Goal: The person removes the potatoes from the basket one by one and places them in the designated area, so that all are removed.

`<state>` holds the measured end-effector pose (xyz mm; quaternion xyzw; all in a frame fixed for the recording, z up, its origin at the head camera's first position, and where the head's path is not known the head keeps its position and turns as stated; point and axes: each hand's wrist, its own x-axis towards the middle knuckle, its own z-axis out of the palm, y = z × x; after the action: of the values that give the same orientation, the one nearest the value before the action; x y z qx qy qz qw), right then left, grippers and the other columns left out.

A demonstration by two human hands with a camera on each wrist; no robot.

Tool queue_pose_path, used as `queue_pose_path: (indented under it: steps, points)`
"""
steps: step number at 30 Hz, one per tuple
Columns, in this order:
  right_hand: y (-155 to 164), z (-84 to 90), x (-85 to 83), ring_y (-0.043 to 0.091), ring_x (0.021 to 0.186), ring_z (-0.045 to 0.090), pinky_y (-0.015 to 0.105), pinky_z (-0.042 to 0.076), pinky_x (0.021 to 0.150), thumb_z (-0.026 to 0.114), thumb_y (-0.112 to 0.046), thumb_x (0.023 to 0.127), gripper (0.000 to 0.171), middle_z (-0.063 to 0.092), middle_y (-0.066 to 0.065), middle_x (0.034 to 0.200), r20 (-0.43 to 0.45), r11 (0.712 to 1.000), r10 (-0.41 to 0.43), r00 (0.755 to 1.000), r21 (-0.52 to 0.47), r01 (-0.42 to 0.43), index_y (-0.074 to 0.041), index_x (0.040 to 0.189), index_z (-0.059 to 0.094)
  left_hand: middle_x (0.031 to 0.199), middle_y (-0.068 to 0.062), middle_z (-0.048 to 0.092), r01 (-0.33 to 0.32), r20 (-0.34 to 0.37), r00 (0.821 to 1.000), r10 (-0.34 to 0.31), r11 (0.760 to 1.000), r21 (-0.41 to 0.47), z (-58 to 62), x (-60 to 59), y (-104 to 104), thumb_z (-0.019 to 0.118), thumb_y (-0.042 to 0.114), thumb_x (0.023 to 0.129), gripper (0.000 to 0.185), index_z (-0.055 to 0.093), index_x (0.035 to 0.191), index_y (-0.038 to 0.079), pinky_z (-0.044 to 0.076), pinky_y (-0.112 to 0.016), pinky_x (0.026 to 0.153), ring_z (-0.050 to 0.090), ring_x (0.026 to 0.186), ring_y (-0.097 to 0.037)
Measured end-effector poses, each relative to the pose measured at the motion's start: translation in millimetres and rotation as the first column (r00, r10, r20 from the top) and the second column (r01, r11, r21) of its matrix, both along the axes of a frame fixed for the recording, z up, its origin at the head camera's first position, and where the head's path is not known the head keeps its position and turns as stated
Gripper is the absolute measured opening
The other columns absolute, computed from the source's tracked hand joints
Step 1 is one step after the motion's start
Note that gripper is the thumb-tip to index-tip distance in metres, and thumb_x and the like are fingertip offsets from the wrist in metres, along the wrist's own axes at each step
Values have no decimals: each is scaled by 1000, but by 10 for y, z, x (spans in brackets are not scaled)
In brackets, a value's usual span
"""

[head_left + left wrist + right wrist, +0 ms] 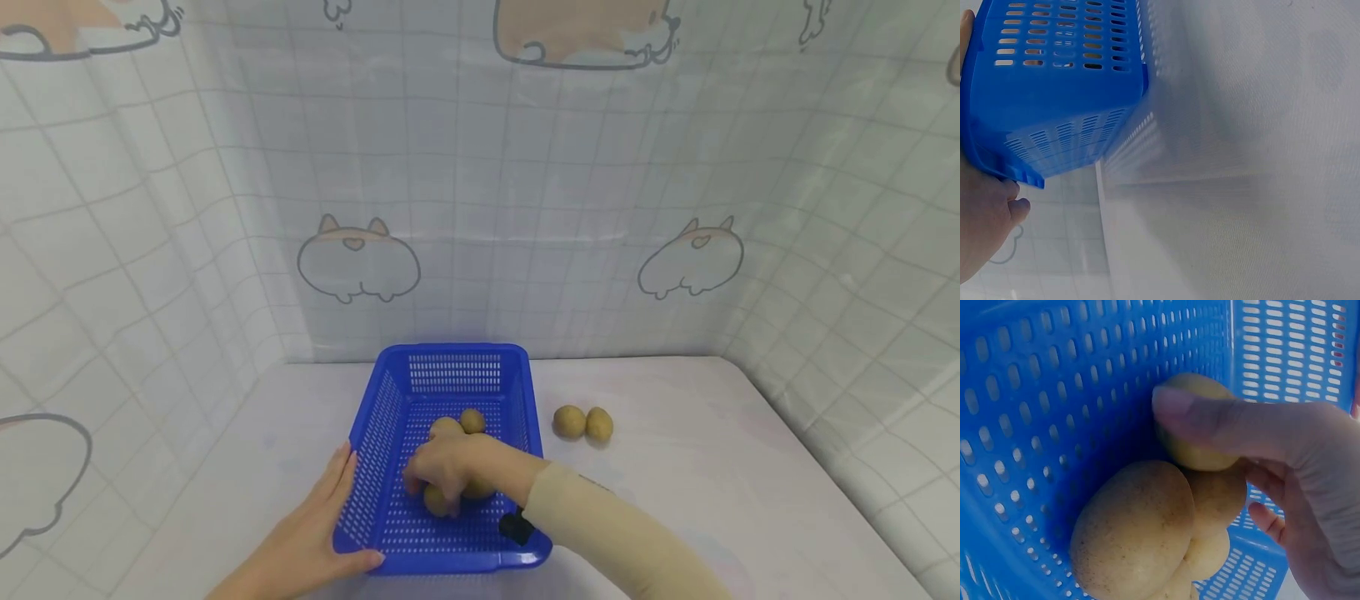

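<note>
Right hand: the right hand (450, 477) is down inside the blue plastic basket with holes (450, 373). Its thumb and fingers curl round a small yellow-brown potato (1194, 425) — it has hold of it.
Left hand: the left hand (318, 533) lies flat with straight fingers against the basket's near left side. It holds nothing; it just touches the basket.
Potatoes in the basket: a few more yellow-brown potatoes (459, 425) lie on the basket floor, touching each other, just beside the held one.
Potatoes outside: two yellow-brown potatoes on the white table (583, 423) sit side by side — near the basket's right wall, but apart from it.
How far along: I think most potatoes are in the basket; two on the table are left.
</note>
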<state>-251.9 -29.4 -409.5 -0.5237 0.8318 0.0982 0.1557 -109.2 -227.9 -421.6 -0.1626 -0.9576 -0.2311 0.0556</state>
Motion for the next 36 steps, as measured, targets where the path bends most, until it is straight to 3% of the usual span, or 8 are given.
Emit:
queue_pose_path:
  steps: [5,11,17,20,23,26,31,36]
  points:
    - [12,-4,-5,-2,90,50,30,31,99,86,-31,69,47,62,-27,102,-25,999,37,999,-10,-37,-42,109,66,157,-26,7,9,15,1000,-9,1000,12,8,-6,0,72,60,75,119,9,152,-4,37,-60,98,21,138,-48]
    - [13,81,-18,-1,91,54,30,39,95,84,-37,72,42,63,-25,103,-7,989,24,1000,-144,-25,-41,110,67,157,-26,6,15,14,1000,-15,1000,4,8,-11,4,72,60,75,119,8,152,-5,35,-58,99,21,137,-49]
    - [-4,237,-59,-4,88,53,14,45,79,85,-32,73,45,63,-20,107,26,943,51,998,-330,-39,-28,115,67,158,-26,5,16,35,999,-16,1000,15,4,-19,8,71,61,76,119,8,152,-4,38,-61,97,20,138,-48]
    - [8,346,-81,-4,91,52,11,43,80,84,-31,74,49,61,-17,112,22,911,55,998,-411,-42,-24,119,66,158,-24,4,22,16,1000,-23,1000,10,-2,-19,4,71,62,75,119,8,152,-4,39,-61,96,21,138,-48]
    - [45,468,-91,-4,95,52,10,42,81,84,-30,74,51,61,-15,115,24,868,61,998,-495,-41,-21,121,65,158,-24,6,29,-30,999,-30,1000,-5,-13,-23,-1,71,63,74,120,9,152,-5,40,-59,96,23,137,-48]
    - [99,585,-94,-3,102,52,11,43,86,84,-29,75,51,61,-13,116,19,804,88,996,-592,-60,-19,121,65,158,-25,6,28,-24,999,-28,1000,-5,-15,-26,-1,71,64,74,121,10,152,-5,41,-60,95,24,137,-48]
    - [206,752,-80,-3,105,53,14,44,90,84,-27,74,51,63,-8,116,27,653,154,988,-753,-81,-14,119,63,157,-27,4,16,59,998,-17,1000,24,2,-22,-2,71,62,75,119,8,152,-5,45,-62,89,23,137,-49]
    - [290,887,-39,0,103,55,16,47,87,86,-21,72,52,65,-3,115,40,526,212,976,-847,-80,-9,117,64,156,-28,5,26,27,999,-27,999,20,14,9,-20,73,57,76,118,8,151,-6,47,-62,86,25,135,-51]
